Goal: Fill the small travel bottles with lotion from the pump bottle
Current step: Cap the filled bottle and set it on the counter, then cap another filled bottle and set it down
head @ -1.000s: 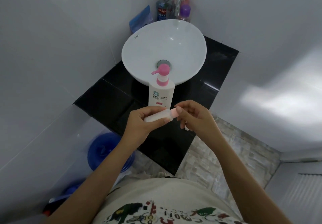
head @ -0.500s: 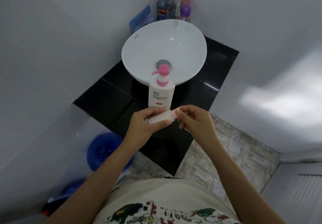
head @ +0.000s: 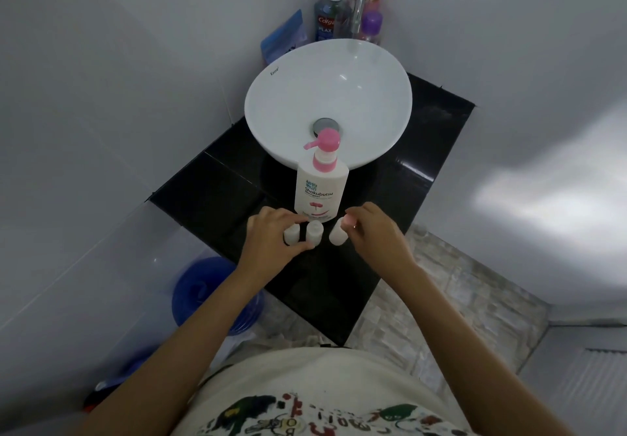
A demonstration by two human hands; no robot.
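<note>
A white pump bottle (head: 320, 191) with a pink pump stands on the black counter (head: 210, 191) in front of the sink. Three small white travel bottles stand in a row just before it. My left hand (head: 271, 239) curls its thumb and forefinger round the left bottle (head: 291, 234) and the middle bottle (head: 315, 232); both show bare necks. My right hand (head: 373, 232) pinches the pink cap (head: 349, 221) on top of the right bottle (head: 337, 236), which rests on the counter.
A white basin (head: 258, 96) sits behind the pump bottle, under a chrome tap (head: 359, 1). A mouthwash bottle (head: 325, 18), a purple-capped bottle (head: 371, 25) and a blue packet (head: 281, 39) stand at the back. A blue bucket (head: 200, 289) is on the floor, left of the counter.
The capped travel bottle, held sideways in the air by both hands, has come down onto the counter. My left hand has let it go and moved to the two other bottles.
</note>
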